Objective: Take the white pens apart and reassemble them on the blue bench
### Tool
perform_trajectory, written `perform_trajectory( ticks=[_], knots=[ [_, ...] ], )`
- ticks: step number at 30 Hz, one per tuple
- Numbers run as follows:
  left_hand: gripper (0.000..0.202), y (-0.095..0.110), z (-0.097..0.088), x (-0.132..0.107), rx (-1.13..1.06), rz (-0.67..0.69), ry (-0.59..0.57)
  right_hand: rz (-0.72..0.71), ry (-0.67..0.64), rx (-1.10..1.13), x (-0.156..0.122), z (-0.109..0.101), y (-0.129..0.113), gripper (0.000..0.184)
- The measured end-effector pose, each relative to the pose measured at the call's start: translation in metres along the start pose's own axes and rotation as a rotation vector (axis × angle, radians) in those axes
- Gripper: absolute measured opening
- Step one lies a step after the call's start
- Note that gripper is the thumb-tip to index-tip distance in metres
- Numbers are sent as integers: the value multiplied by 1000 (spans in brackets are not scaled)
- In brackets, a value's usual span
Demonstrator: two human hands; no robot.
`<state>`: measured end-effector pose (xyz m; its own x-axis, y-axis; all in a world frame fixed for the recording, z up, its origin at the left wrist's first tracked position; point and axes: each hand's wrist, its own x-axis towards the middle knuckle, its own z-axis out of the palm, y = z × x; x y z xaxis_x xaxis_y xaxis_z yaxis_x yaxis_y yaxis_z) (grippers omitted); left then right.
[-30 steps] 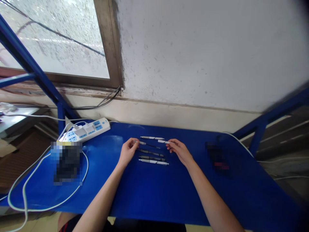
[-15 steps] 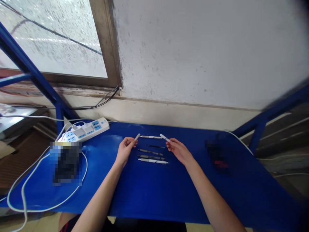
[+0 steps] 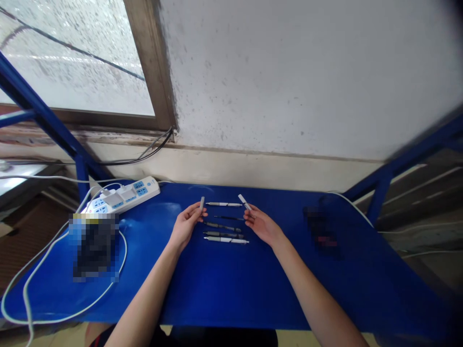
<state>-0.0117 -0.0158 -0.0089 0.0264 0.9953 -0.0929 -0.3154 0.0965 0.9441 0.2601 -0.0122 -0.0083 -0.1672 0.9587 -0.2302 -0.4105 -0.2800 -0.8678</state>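
My left hand (image 3: 183,222) is closed in a pinch on a short grey pen barrel piece (image 3: 202,203), held upright. A white pen barrel piece (image 3: 243,200) slants up and left from the fingers of my right hand (image 3: 263,224). A gap separates the two pieces. Between and below the hands, several pens lie in a row: a white pen (image 3: 224,204) at the back, a thin dark refill (image 3: 227,218), a grey-and-black pen (image 3: 221,226), a dark pen (image 3: 223,234), and a grey-and-white pen (image 3: 226,239) in front.
A blue table top (image 3: 231,284) carries the pens. At the back left sits a white power strip (image 3: 125,196) with plugs; its white cable (image 3: 125,258) loops over the left side. A blurred dark object (image 3: 96,246) lies left, another dark object (image 3: 320,231) right.
The grey barrel piece in my left hand has turned more upright. The white piece in my right hand points up more steeply. The pens on the table keep their places; the camera view has shifted slightly.
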Motion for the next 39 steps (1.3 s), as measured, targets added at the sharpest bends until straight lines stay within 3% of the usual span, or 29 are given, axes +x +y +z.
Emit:
perform_trajectory(
  ticks=[6, 13, 20, 25, 39],
  knots=[
    [42, -2, -2, 1, 80, 91, 39, 19, -6, 36, 0, 2, 0, 27],
    [45, -1, -1, 1, 56, 30, 25, 15, 28, 19, 4, -1, 2, 21],
    [37, -2, -1, 0, 91, 103, 28, 7, 16, 0, 2, 2, -1, 29],
    [29, -2, 0, 0, 135, 192, 24, -153, 31, -91, -2, 9, -1, 32],
    [31, 1, 2, -3, 289, 203, 0, -463, 8, -545, -9, 15, -2, 15]
  ],
)
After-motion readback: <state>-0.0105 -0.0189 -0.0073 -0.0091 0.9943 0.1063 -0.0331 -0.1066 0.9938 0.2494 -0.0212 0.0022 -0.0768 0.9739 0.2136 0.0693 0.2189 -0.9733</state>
